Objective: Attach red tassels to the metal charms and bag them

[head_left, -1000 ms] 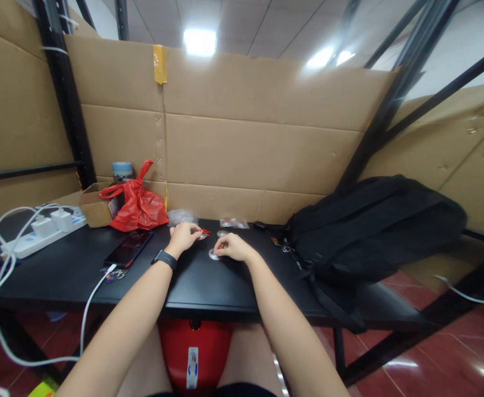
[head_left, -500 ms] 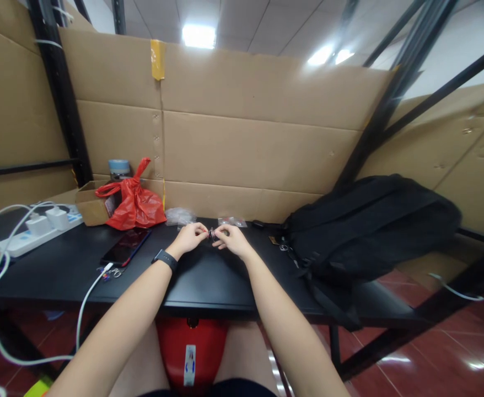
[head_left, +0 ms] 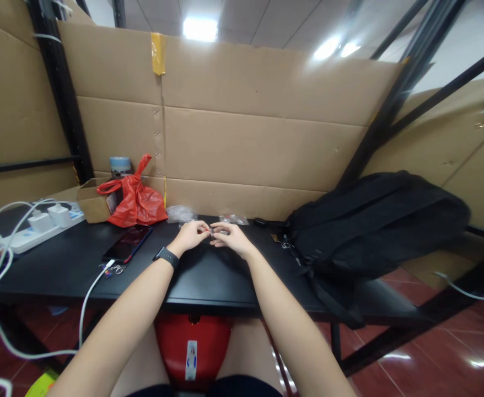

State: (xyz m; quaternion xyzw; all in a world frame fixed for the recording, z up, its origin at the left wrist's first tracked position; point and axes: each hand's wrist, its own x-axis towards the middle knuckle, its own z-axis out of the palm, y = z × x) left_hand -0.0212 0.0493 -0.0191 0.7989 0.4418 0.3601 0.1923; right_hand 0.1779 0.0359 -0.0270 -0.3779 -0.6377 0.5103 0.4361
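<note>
Above the middle of the black table (head_left: 213, 281), my left hand (head_left: 192, 236) and my right hand (head_left: 231, 238) meet almost fingertip to fingertip. A small dark, shiny object (head_left: 212, 232) sits between them, too small to identify. My left thumb and forefinger are pinched at its left side, with a bit of red at the tips. The fingers of my right hand curl round its right side. A dark watch (head_left: 166, 257) is on my left wrist. Clear plastic packets lie just behind the left hand (head_left: 181, 214) and the right hand (head_left: 234, 219).
At the left are a power strip (head_left: 39, 229) with white cables, a phone (head_left: 128, 244), a small cardboard box (head_left: 93, 203), a red plastic bag (head_left: 138, 204) and a blue-lidded container (head_left: 120, 165). A black backpack (head_left: 378, 226) fills the right side. Cardboard panels (head_left: 250, 149) stand behind.
The fingers of my right hand have shifted and now cover more of the small object. The camera view has moved slightly.
</note>
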